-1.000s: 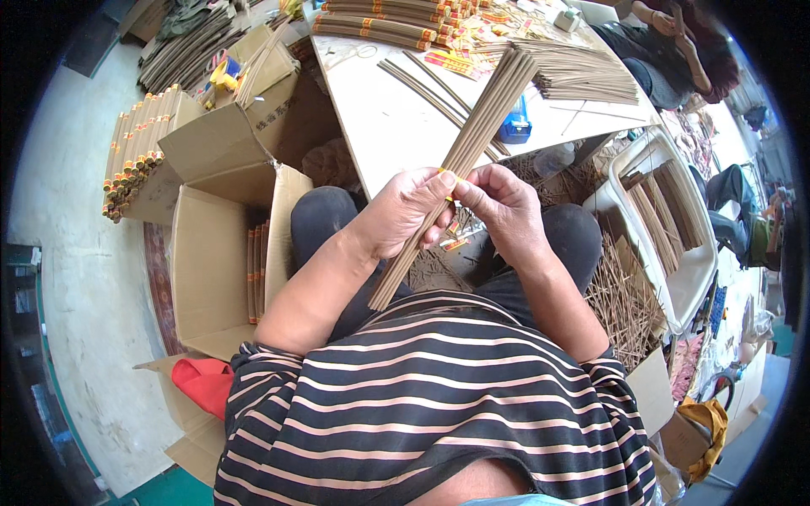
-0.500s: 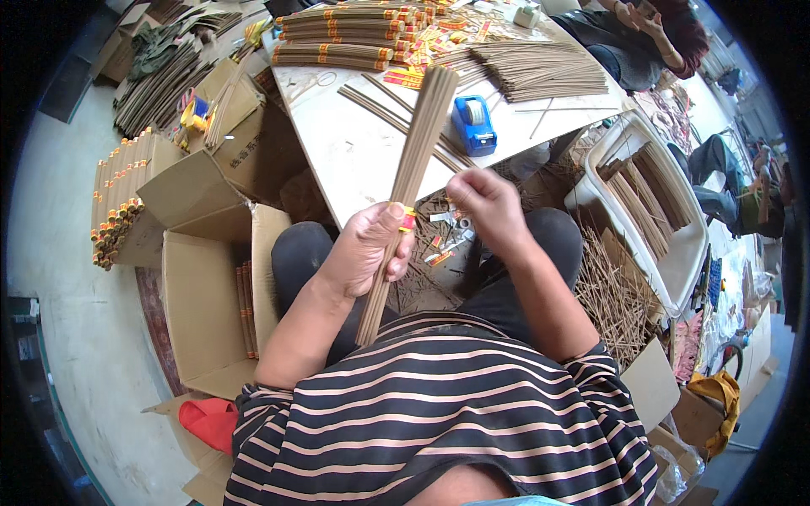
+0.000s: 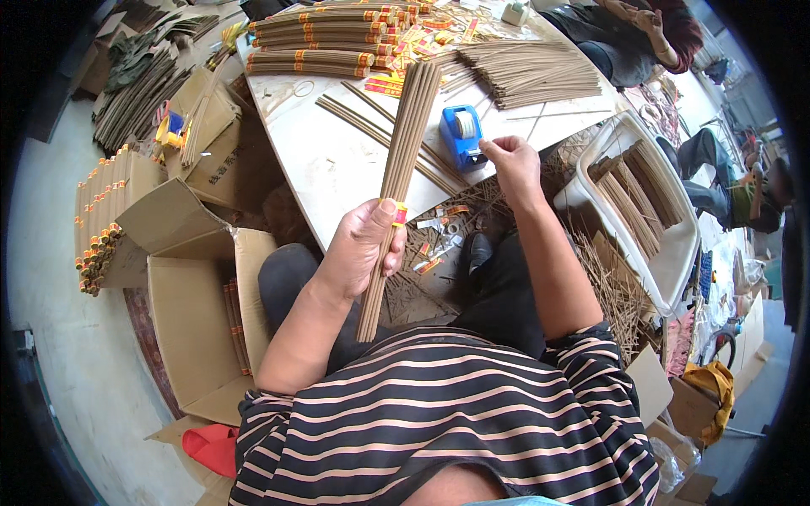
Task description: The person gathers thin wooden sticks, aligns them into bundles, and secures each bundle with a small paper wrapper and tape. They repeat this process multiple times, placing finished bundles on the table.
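My left hand [image 3: 359, 249] is closed around a bundle of thin brown incense sticks [image 3: 408, 126], held at a slant over my lap. A red and yellow paper band [image 3: 400, 214] circles the bundle at my thumb. My right hand [image 3: 517, 171] has thumb and forefinger pinched at the front end of a blue tape dispenser [image 3: 461, 153] on the table's edge. Whether tape is between those fingertips is too small to tell. A pale tape roll [image 3: 465, 126] sits in the dispenser.
The white table [image 3: 316, 152] bears banded bundles [image 3: 312, 38], loose sticks [image 3: 531, 72] and paper labels [image 3: 384, 85]. An open carton [image 3: 190, 312] stands at my left. To the right is a white plastic tub [image 3: 582, 198] of sticks. Another person's hands [image 3: 645, 21] show at the far right.
My right hand has moved up from beside the bundle to the tape dispenser's front end. My left hand still grips the banded bundle. The whole view has shifted slightly.
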Motion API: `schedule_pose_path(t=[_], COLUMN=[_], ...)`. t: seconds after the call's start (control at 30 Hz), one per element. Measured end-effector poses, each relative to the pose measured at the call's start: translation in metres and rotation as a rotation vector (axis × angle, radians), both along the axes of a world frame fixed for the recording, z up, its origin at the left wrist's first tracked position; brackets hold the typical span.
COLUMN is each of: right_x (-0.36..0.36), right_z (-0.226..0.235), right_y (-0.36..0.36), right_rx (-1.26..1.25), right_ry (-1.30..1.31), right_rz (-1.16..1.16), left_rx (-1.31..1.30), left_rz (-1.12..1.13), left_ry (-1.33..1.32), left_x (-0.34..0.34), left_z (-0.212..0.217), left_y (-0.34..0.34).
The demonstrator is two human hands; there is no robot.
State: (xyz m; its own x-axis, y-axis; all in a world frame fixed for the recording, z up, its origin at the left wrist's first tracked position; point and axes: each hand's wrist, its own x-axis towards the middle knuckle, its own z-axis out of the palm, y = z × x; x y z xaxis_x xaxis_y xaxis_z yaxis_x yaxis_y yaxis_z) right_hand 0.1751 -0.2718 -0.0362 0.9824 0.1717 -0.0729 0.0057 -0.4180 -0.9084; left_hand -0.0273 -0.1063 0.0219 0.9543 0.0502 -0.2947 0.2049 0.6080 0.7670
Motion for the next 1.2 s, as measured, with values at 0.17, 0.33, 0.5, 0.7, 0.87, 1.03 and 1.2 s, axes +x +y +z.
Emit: schedule_pose_path(t=[0.17, 0.33, 0.5, 0.7, 0.87, 1.03, 1.2], right_x=[0.017, 0.032, 0.031, 0.025, 0.002, -0.015, -0.02], right_z=[0.014, 0.024, 0.022, 0.014, 0.029, 0.019, 0.006], right_y=[0.006, 0.012, 0.014, 0.008, 0.005, -0.002, 0.003], right_rx=[-0.056, -0.143, -0.014, 0.175, 0.327, 0.35, 0.435], right_ry=[0.148, 0.341, 0.454, 0.504, 0.468, 0.404, 0.315], right_rz=[0.172, 0.249, 0.209, 0.143, 0.062, 0.004, 0.002], left_rx=[-0.021, -0.086, -0.083, -0.155, -0.193, -0.201, -0.199], left_rz=[-0.029, -0.034, -0.041, -0.041, -0.038, -0.037, -0.036], left_ry=[-0.019, -0.037, -0.049, -0.017, -0.015, -0.02, -0.025], left_x=[0.018, 0.027, 0.031, 0.031, 0.03, 0.031, 0.03], left_z=[-0.004, -0.007, -0.014, -0.024, -0.03, -0.027, -0.028], left_y=[0.001, -0.001, 0.003, 0.004, 0.004, 0.003, 0.003])
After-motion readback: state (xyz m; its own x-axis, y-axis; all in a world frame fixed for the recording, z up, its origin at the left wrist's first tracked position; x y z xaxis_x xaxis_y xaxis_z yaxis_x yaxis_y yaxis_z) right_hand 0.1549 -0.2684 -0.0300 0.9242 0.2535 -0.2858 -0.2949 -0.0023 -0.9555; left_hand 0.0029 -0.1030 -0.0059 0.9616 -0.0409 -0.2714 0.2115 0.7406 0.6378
